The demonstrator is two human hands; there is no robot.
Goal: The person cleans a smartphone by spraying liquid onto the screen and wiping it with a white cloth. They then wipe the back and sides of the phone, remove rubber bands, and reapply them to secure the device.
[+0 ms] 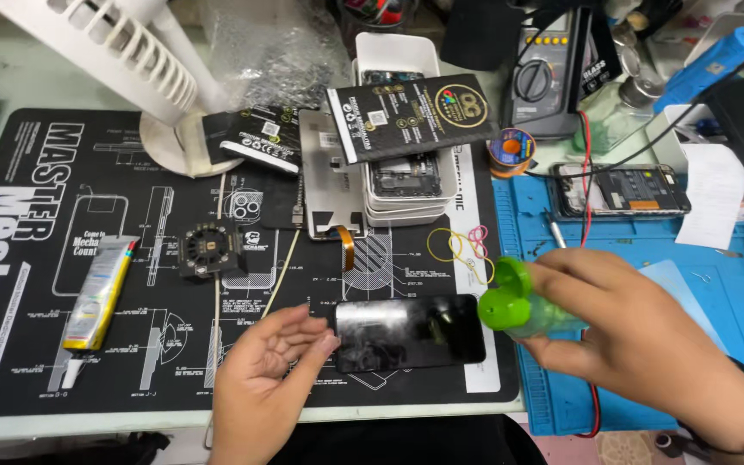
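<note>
Phone flat on black mat, left hand spread, fingertips at its edge. Right hand wrapped round green bottle. Glass probably slick, fragile; best gripped by side edges.

The left hand is coming up from the lower middle of the frame, palm turned up and partly toward the right, fingers loosely spread and slightly curled, their tips pointing toward the centre. It is gripping nothing. The bare left forearm is running down to the bottom edge. The right hand is reaching in from the lower right, back of the hand facing up, fingers wrapping closed around something toward the left, thumb lying along the top. A dark band is circling the right wrist near the lower right corner.
</note>
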